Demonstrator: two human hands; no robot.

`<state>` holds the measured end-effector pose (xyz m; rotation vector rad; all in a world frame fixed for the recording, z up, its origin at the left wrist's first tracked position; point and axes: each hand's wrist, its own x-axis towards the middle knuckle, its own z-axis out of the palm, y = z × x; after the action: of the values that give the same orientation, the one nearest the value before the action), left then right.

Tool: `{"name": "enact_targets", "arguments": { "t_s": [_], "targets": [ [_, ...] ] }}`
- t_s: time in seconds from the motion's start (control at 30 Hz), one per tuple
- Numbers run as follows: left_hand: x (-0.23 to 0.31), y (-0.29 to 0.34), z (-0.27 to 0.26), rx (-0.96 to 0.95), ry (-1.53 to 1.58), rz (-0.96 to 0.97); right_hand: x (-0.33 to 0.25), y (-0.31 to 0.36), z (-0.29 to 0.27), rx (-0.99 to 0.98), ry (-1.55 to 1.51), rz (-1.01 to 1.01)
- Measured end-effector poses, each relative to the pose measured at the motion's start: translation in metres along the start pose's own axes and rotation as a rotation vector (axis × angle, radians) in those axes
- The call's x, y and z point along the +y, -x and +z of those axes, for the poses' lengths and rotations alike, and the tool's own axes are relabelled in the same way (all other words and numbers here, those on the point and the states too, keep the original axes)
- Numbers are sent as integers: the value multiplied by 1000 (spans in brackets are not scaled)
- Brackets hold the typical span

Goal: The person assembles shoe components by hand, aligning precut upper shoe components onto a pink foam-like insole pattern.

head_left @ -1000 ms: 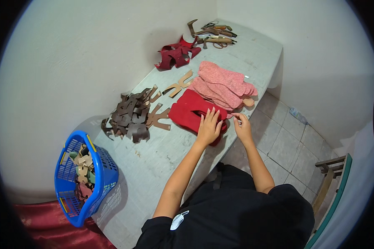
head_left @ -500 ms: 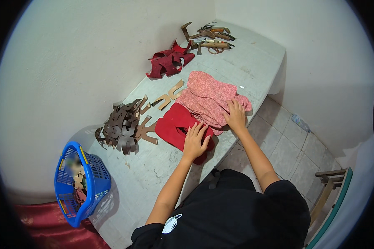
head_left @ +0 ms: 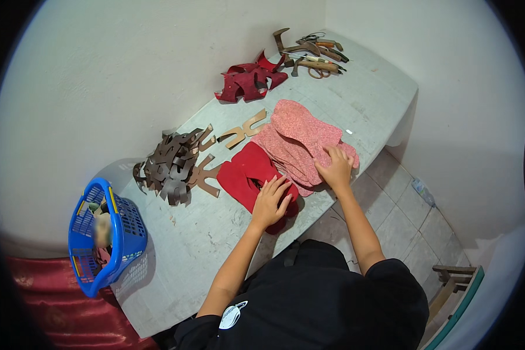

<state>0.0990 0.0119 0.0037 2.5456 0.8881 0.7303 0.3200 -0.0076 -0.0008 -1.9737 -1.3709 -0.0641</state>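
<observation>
My left hand (head_left: 269, 204) lies with fingers spread on a stack of red sole-shaped pieces (head_left: 239, 174), near the table's front edge. Just right of it, a loose pile of pink speckled sole-shaped pieces (head_left: 300, 125) overlaps the red stack's far side. At the near right end of that pile is my right hand (head_left: 337, 169), its thumb and fingers apart and slightly bent, touching the pink pieces. Whether a piece's edge sits under its fingertips is hard to see. Both piles rest on the pale grey table (head_left: 216, 233).
Dark brown cut straps (head_left: 175, 163) are heaped at left, with tan cut pieces (head_left: 242, 129) behind. Further back lie dark red uppers (head_left: 251, 79) and several hand tools (head_left: 318, 55). A blue basket (head_left: 114, 233) of scraps stands at the left end. A bottle (head_left: 423, 191) lies on the floor.
The whole view has shifted slightly. My right hand's fingers have bent more at the pink pile, and its top piece has shifted a little. My left hand stays on the red stack.
</observation>
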Motion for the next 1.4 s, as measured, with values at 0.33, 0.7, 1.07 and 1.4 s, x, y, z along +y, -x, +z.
{"name": "enact_targets", "arguments": {
  "t_s": [0.33,0.7,1.07,1.4],
  "targets": [
    [-31,17,18,407,888,-165,-93,61,10,-82,-608,-5],
    [-52,53,-26,885,1464,-568,-151,85,13,-418,-398,-458],
    [-113,147,-53,1071,1389,-956,-168,86,40,-631,-520,-633],
    [-135,170,-36,984,1458,-931,-209,49,120,-871,-342,-689]
  ]
}}
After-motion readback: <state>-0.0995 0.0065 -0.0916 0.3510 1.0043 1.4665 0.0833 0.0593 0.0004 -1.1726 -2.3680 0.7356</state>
